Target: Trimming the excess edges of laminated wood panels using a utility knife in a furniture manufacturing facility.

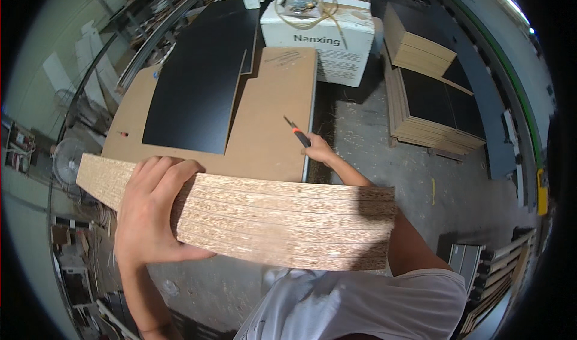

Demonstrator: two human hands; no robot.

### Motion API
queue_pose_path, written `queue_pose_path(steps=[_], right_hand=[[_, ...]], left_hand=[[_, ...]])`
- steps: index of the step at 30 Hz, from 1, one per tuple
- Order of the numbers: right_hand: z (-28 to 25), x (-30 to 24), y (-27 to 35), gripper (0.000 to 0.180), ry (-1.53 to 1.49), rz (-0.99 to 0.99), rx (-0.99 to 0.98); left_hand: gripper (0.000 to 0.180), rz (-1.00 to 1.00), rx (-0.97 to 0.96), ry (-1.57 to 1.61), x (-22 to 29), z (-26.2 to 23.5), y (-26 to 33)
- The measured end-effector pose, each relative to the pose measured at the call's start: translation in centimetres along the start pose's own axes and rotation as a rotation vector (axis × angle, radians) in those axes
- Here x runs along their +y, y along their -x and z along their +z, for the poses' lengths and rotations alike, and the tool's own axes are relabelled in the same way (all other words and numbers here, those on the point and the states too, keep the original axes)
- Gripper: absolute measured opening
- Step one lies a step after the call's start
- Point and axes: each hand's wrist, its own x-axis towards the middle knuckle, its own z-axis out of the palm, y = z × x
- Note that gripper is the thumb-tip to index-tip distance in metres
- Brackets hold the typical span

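Observation:
My left hand [151, 211] is clamped over a stack of particle boards [288, 223], fingers on the far edge and thumb on the near one. The boards' raw, speckled edges face up, and the stack stretches across in front of my body. Beyond it, my right hand [318, 149] is closed around the black handle of a file [299, 134] with an orange band. Its narrow dark blade points up and left, above the right edge of the brown worktable board [273, 118].
A black panel [195, 94] lies on the brown board, with a small red-handled tool [122, 134] to its left. Behind stands a white carton [318, 33] with hoses on top. Stacked dark panels [430, 106] are at right, a fan [69, 160] at left.

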Motion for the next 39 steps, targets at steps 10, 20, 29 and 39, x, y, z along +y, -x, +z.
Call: queue_pose_path(steps=[10,20,29,39], right_hand=[[-7.6,-6.3,17.9,0.076,-0.728,-0.390,-0.214],[4.3,2.4,20.4,0.082,-0.692,-0.386,0.519],[5.3,5.7,20.6,0.097,-0.831,-0.296,0.845],[7.9,-1.7,27.6,0.096,-0.768,0.528,0.573]], left_hand=[[0.120,-0.050,0.332,-0.054,-10.6,-2.5,6.2],[0.113,-0.904,0.834,1.543,-43.0,25.8,27.7],[0.089,-0.596,0.753,1.520,-40.2,22.4,13.6],[0.086,-1.130,0.158,1.602,-32.8,20.3,17.1]])
